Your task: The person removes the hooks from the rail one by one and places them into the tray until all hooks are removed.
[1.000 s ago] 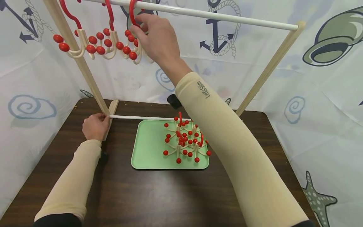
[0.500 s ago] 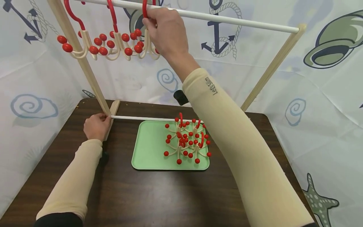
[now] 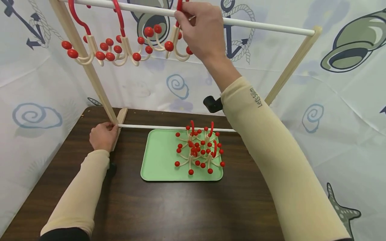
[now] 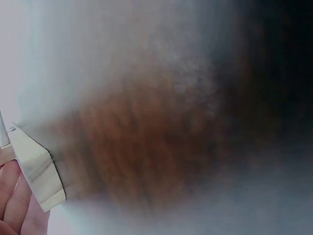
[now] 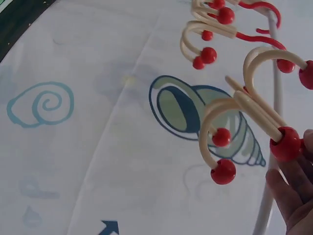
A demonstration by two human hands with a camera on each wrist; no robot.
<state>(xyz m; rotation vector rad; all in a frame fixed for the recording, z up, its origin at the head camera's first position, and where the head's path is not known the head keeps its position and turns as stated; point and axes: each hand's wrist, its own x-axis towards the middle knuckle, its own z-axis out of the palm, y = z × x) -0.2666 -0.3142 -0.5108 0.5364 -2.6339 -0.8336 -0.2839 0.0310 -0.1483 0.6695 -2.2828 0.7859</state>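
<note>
R hand (image 3: 200, 30) pinches red hook (image 3: 179, 5), top ctr.; seat squarely on white rod (image 3: 265, 27). L hand (image 3: 103, 136) grips wooden post (image 3: 93, 76), ctr.-left.

READ: "Let'sslim" | FORM: dark lettering (image 3: 256, 97) | ON: right arm's cream sleeve (image 3: 280, 157), near wrist end

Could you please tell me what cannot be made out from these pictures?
Head view: the hook top of the held hanger, cut off by the upper edge.
Head view: the right end of the lower white rod, hidden behind the right sleeve.
Left wrist view: the brown area, too blurred; part of the left hand, beyond the left edge.
Right wrist view: part of the right hand, beyond the right edge.
</note>
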